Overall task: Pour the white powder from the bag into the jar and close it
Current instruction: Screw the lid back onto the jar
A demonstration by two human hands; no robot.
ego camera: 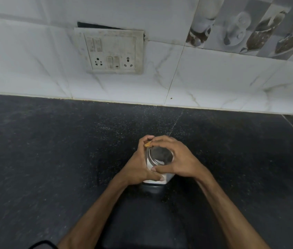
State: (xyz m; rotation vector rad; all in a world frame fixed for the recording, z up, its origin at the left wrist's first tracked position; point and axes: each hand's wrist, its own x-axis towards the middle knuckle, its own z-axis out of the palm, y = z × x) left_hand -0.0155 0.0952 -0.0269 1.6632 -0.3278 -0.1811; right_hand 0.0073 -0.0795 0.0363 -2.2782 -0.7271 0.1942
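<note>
A clear jar with white powder inside stands on the black counter, a little in front of me. My left hand wraps around its left side, thumb low on the front. My right hand lies over the top, fingers around the clear lid. A small orange piece shows between the fingertips at the far rim. No bag is in view.
A white tiled wall rises behind the counter, with a switch and socket plate on it. White specks are scattered on the counter behind the jar. A dark object shows at the bottom edge.
</note>
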